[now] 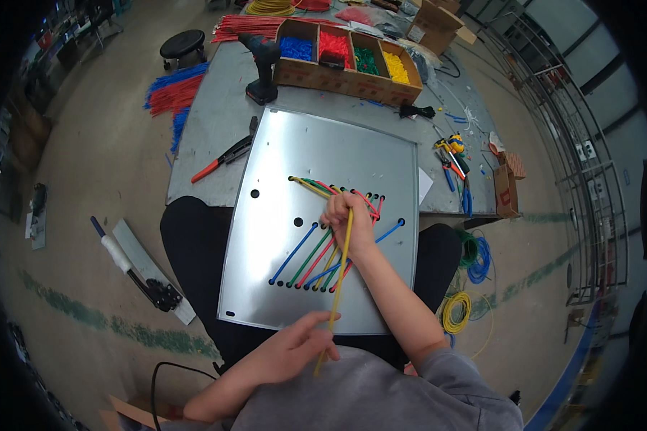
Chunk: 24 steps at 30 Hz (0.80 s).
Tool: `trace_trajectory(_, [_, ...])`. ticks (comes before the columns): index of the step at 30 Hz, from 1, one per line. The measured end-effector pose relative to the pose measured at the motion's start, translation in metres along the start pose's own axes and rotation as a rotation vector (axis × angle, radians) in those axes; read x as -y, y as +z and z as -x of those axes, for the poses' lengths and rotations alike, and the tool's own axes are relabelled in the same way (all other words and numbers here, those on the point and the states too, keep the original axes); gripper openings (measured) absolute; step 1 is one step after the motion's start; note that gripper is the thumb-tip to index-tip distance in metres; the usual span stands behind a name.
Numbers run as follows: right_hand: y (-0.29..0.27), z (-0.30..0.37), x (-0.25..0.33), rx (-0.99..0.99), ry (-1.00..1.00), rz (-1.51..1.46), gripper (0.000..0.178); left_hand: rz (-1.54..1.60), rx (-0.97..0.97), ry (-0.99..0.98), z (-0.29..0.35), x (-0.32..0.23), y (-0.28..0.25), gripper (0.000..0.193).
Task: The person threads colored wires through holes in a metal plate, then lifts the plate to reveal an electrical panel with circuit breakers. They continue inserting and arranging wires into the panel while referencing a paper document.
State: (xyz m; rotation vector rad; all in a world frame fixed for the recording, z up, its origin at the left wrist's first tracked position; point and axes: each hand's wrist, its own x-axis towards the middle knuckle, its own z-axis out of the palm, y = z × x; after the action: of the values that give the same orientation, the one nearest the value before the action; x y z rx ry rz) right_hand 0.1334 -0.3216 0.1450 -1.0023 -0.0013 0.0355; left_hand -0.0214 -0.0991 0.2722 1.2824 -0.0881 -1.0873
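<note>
A shiny metal panel [338, 154] with several holes rests against the table edge and my lap. Blue, green, red and yellow wires [310, 260] are threaded through its holes in slanted rows. My right hand [349, 219] pinches the upper part of a long yellow wire [340, 274] close to the row of holes in the panel's middle. My left hand [291, 352] touches the lower end of the same yellow wire below the panel's bottom edge, fingers loosely curled around it.
On the grey table [216, 122] stand a cardboard box [349, 75] of blue, red, green and yellow pieces, a cordless drill [264, 68], red-handled pliers [221, 159] and cutters [453, 161]. Wire coils [464, 287] lie on the floor at right, a tool [140, 276] at left.
</note>
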Motion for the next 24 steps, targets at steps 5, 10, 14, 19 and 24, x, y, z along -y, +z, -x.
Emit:
trace_trajectory(5, [0.009,0.007,-0.007,-0.020,-0.109,0.756,0.033,-0.295,-0.165,-0.184,0.009,-0.009,-0.024,0.040])
trace_trajectory(10, [0.011,0.016,-0.002,0.152,-0.335,1.428,0.021,-0.870,-0.566,-0.109,0.019,-0.005,-0.030,0.037])
trace_trajectory(14, [0.016,0.016,-0.004,0.148,-0.356,1.506,0.022,-1.186,-0.795,0.107,0.016,0.020,-0.034,0.035])
trace_trajectory(19, [0.015,0.017,-0.006,0.168,-0.455,1.534,0.022,-1.278,-0.914,0.347,-0.001,0.029,-0.033,0.023])
trace_trajectory(24, [0.038,0.034,0.013,0.540,-0.514,1.360,0.020,-1.151,-0.908,0.391,-0.015,0.051,-0.043,0.012])
